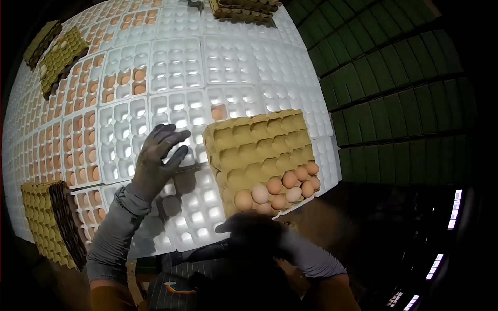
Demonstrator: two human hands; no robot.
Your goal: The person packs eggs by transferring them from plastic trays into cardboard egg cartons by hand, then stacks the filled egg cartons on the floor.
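My left hand (161, 158), in a grey glove, hovers over the white egg trays (192, 207) with its fingers apart and nothing in them. To its right lies a yellowish pulp egg tray (254, 140), part of a stack. Brown and pale eggs (289, 180) fill the nearest cups of that tray, while its farther cups hold none. My right hand (254, 230), dark and blurred, is at the tray's near edge, close to an egg (243, 200). Its fingers are mostly hidden in shadow, so I cannot see whether it holds anything. One egg (218, 112) sits in a white tray just beyond the pulp tray.
White trays cover the table, many at left holding brown eggs (79, 147). Stacks of pulp trays stand at near left (46, 220), far left (62, 57) and the far edge (244, 10). Stacked dark green boxes (394, 109) line the right side.
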